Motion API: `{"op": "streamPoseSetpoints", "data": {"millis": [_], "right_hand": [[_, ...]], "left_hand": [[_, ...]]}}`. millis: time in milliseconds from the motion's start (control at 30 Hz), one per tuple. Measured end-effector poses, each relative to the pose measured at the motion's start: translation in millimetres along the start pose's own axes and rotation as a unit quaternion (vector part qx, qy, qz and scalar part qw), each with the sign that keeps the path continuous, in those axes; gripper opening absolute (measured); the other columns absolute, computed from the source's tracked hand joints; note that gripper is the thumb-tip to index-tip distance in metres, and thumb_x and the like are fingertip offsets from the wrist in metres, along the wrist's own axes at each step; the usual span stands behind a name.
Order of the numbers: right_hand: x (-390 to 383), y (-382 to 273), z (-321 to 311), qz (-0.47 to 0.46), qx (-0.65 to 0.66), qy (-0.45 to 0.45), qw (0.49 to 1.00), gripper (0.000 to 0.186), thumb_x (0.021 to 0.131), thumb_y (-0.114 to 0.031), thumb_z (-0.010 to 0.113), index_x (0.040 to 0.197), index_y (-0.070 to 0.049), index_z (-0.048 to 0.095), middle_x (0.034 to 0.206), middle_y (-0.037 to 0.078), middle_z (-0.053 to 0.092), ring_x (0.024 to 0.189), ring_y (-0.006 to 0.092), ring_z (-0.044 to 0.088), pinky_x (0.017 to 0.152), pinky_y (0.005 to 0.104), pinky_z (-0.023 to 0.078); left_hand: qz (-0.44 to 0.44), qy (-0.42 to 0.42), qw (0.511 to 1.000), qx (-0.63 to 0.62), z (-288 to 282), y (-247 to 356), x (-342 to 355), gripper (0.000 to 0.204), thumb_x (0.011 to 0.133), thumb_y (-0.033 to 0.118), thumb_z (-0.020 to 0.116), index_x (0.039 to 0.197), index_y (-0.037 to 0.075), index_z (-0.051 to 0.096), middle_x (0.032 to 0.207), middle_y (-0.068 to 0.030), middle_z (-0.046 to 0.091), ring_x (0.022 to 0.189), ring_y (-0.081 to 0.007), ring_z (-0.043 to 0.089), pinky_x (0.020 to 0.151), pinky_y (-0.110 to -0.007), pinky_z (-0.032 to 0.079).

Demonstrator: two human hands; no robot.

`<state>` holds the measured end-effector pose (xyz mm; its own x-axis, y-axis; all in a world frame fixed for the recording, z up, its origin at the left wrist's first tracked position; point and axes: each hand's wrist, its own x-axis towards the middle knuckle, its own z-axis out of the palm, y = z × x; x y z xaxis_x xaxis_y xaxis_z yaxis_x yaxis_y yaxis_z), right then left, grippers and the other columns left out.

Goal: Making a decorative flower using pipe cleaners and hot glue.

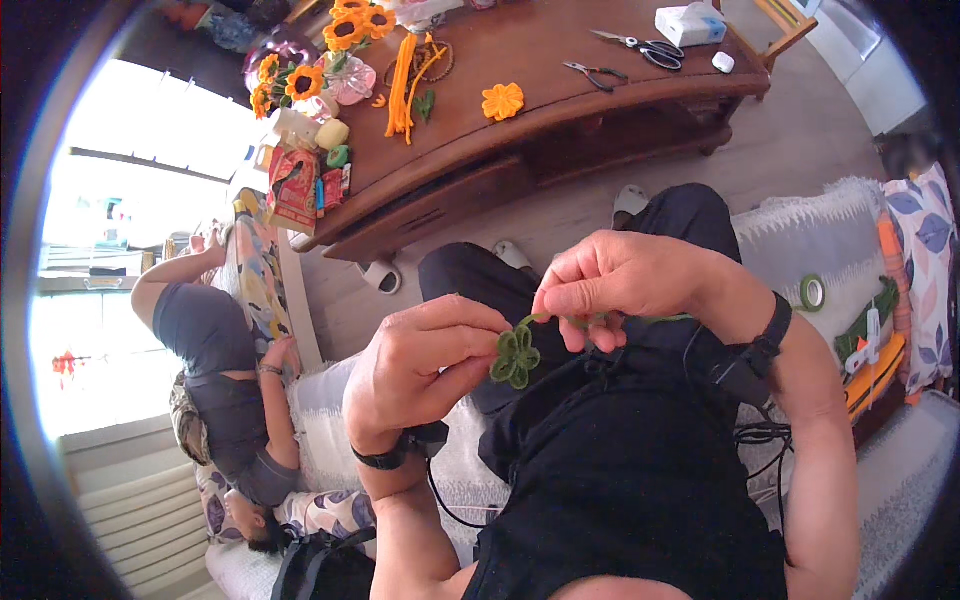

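Observation:
Over my lap, my left hand [425, 365] pinches a dark green leaf cluster [515, 356] made of looped fuzzy pipe cleaner. My right hand [625, 280] is closed on the thin green stem coming off the top of that cluster, thumb against forefinger. A length of green pipe cleaner trails past the right palm towards the wrist. On the wooden table [470, 120] ahead lie a flat orange pipe-cleaner flower [503, 101], a bundle of orange pipe cleaners [401, 85] and a small green leaf piece [425, 105].
Pliers [597, 76], scissors [650, 48] and a tissue pack [690, 25] are on the table's right; finished sunflowers [345, 30] stand left. Green tape [812, 292] and a green pipe-cleaner bundle [875, 318] rest on the sofa. Another person [230, 380] reclines at left.

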<state>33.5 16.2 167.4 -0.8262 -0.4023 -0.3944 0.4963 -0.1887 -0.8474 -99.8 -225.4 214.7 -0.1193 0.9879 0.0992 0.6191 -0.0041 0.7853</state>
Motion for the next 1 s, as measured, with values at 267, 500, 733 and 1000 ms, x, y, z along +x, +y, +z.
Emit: {"op": "streamPoseSetpoints", "data": {"millis": [267,500,733,1000], "right_hand": [[1.1,1.1,-3.4,-0.050,-0.040,0.038,0.997,0.024,0.093,-0.019,0.072,0.106,0.000,0.069,0.081,0.002,0.069,0.062,0.0078,0.061,0.057,0.0241,0.050],[-12.5,-9.2,-11.9,0.015,-0.135,0.004,0.991,0.022,0.093,-0.016,0.070,0.105,0.003,0.070,0.078,0.001,0.068,0.065,0.0077,0.062,0.061,0.0241,0.051],[-47.1,-1.5,-24.5,0.025,-0.357,0.161,0.920,0.022,0.089,-0.017,0.065,0.097,0.002,0.072,0.078,0.008,0.070,0.066,0.0144,0.065,0.063,0.0306,0.052],[-110.2,54.2,-89.5,0.087,-0.429,0.320,0.840,0.019,0.083,-0.015,0.068,0.092,0.000,0.073,0.082,0.016,0.073,0.077,0.0253,0.071,0.071,0.0380,0.055]], "left_hand": [[-0.005,0.023,0.999,0.032,-5.5,3.4,-7.4,0.017,0.078,-0.005,0.071,0.094,-0.001,0.071,0.103,-0.0142,0.070,0.088,-0.0304,0.070,0.077,-0.036,0.056],[-0.012,0.032,0.997,0.062,-5.0,0.7,-14.7,0.018,0.076,-0.005,0.071,0.094,-0.002,0.071,0.102,-0.0146,0.069,0.088,-0.0312,0.070,0.077,-0.037,0.056],[-0.032,0.046,0.998,0.027,-0.2,-17.9,-16.7,0.016,0.076,-0.006,0.068,0.091,-0.002,0.070,0.101,-0.0155,0.070,0.086,-0.0310,0.071,0.076,-0.035,0.056],[-0.067,0.081,0.994,-0.023,6.8,-25.9,-25.1,0.018,0.073,-0.007,0.067,0.090,-0.003,0.071,0.095,-0.0145,0.071,0.080,-0.0278,0.071,0.072,-0.033,0.055]]}}
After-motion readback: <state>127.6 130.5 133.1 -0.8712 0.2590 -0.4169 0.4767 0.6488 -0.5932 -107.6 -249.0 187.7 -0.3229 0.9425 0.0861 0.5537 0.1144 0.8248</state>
